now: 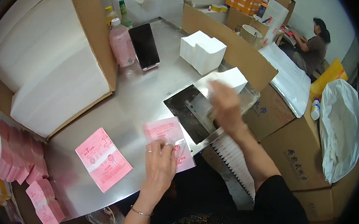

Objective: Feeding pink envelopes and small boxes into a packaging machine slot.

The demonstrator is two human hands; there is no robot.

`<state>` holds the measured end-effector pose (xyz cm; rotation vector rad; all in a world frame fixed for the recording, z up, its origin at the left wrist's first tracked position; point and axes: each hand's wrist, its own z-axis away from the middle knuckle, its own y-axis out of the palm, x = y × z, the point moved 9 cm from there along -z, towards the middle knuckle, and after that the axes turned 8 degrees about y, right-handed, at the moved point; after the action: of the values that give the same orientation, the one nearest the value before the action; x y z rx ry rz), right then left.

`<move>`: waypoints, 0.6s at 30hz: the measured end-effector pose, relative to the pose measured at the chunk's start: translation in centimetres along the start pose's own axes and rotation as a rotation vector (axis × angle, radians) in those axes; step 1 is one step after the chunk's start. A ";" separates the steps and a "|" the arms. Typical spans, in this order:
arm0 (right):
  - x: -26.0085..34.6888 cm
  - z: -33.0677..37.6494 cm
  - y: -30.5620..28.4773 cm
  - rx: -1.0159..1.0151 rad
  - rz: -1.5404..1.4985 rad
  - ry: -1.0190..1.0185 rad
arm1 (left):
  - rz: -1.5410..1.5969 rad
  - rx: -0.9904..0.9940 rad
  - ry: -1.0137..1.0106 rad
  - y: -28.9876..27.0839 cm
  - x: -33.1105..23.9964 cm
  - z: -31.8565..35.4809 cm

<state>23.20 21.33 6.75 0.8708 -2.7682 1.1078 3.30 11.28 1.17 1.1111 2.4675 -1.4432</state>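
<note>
My left hand (160, 162), with a ring and a bracelet, presses bent fingers onto a pink printed plastic bag (164, 131) at the table's front edge. My right hand (227, 105) is smeared by motion over a recessed opening (190, 111) in the metal table. Close to its fingertips stands a white stack of folded tissues (233, 80); whether they touch it is unclear. Left of my left hand lies a pile of pink bags (104, 159) with a pale band around it. Farther back is another white tissue stack (203, 52).
A large carton (92, 47) filled with white tissues stands at left, above bundled pink bags (19, 153). A phone (144, 47) leans by a pink bottle (121, 42). Cardboard (229, 43) edges the right side, beside cartons (294, 157) and a white bag (341, 130). Another person (314, 47) sits far right.
</note>
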 end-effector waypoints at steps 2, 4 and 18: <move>9.6 3.8 0.1 0.152 -0.173 -0.311 | 0.095 -0.010 0.002 -0.2 1.0 1.0; 15.0 9.8 -0.8 0.316 -0.333 -0.523 | -0.040 0.140 -0.051 -1.7 0.9 0.3; 2.1 -0.6 -0.7 0.129 0.218 0.007 | -0.407 0.138 -0.098 -1.2 1.6 -0.2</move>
<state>21.68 20.26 8.15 0.5829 -2.8667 1.3315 1.42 11.97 1.55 0.5525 2.6630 -1.7420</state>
